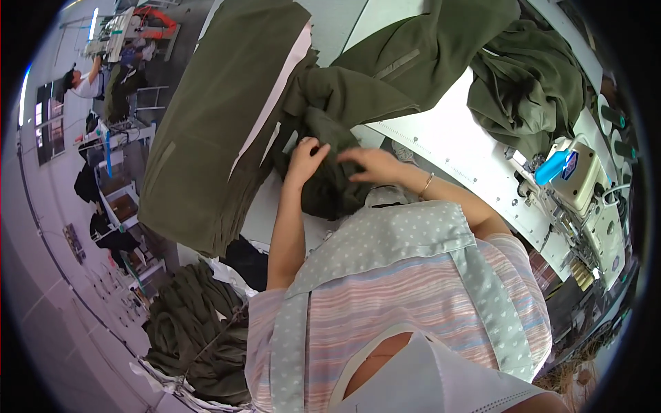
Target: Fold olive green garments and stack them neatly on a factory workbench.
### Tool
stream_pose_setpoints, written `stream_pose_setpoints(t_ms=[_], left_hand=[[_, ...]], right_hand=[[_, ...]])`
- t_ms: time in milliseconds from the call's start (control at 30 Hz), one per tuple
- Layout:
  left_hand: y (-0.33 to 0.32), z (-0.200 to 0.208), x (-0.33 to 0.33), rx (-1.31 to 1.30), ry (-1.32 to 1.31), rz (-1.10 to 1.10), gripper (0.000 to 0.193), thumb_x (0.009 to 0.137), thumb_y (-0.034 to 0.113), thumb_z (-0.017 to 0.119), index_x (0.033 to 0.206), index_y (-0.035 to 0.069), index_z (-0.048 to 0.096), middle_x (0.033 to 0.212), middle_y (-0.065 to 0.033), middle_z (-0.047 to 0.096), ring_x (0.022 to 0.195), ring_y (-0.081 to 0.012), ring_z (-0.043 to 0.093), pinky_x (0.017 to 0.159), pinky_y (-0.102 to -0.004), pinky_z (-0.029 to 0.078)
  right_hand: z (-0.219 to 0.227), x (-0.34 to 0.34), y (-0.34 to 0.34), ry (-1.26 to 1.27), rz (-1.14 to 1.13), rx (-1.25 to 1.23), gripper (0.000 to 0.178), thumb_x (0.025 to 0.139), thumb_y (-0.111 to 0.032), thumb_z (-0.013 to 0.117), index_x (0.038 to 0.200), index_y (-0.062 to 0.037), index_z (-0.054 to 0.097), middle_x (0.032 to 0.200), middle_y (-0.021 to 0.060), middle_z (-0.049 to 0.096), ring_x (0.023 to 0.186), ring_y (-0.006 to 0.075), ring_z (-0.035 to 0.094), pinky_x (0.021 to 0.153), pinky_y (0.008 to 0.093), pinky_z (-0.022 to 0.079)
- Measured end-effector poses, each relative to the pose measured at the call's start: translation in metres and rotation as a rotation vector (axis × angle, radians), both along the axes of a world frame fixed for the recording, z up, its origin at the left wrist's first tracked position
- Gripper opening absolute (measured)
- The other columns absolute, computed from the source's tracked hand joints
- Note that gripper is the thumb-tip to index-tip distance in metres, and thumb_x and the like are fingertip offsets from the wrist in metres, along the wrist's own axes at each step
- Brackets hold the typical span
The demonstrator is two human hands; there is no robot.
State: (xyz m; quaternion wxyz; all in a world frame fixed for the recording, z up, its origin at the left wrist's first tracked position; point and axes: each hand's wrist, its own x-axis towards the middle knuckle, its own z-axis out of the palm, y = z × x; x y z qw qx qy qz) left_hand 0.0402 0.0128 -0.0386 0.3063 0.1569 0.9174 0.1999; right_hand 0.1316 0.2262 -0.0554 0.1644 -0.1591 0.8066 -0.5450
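Observation:
Dark green fabric (332, 131) lies bunched in front of me and hangs down over the near edge of the work surface. My left hand (304, 164) is at its left side, thumb and finger curled together on the cloth. To the right, my right hand (375, 166), with a bracelet on the wrist, reaches over the same cloth. Motion smears its fingers, so I cannot tell whether they grip anything. From the bunch, a longer green fabric piece (441, 55) with a narrow lighter strip stretches away to the upper right.
A thick stack of green cut panels (213, 117) with a pale edge is at my left. A sewing machine (578, 182) stands on the right of the white table (454, 148), near a crumpled green heap (530, 82). More green cloth (196, 330) is piled at lower left. Another person (84, 84) works far left.

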Motion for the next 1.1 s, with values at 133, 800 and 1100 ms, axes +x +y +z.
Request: stream_pose_setpoints(t_ms=[133,800,1100], left_hand=[[-0.053,-0.017,0.017,0.608,-0.232,0.173,0.032,0.094,0.030,0.048,0.103,0.002,0.060,0.103,-0.0065,0.062,0.094,-0.0223,0.058,0.083,-0.0323,0.044],[-0.036,0.040,0.061,0.565,0.013,0.249,0.018,0.084,0.015,0.063,0.092,-0.001,0.062,0.082,-0.0122,0.065,0.073,-0.0204,0.062,0.070,-0.0292,0.047],[-0.039,0.044,0.058,0.502,-0.018,0.198,0.019,0.083,0.016,0.063,0.092,-0.001,0.062,0.081,-0.0120,0.065,0.073,-0.0198,0.062,0.069,-0.0284,0.046]], right_hand=[[0.012,0.011,-0.041,0.126,0.627,-0.018,0.029,0.074,-0.012,0.062,0.100,-0.0224,0.068,0.110,0.0045,0.062,0.095,0.0252,0.058,0.077,0.0376,0.049],[0.027,-0.008,-0.043,-0.974,-0.006,-0.439,0.041,0.096,-0.048,0.041,0.087,-0.0094,0.047,0.068,-0.0040,0.048,0.050,0.0053,0.034,0.045,0.0202,0.027],[0.028,-0.016,-0.053,-1.096,0.010,-0.573,0.036,0.096,-0.043,0.045,0.078,-0.0122,0.046,0.064,-0.0073,0.042,0.050,0.0026,0.027,0.043,0.0208,0.019]])
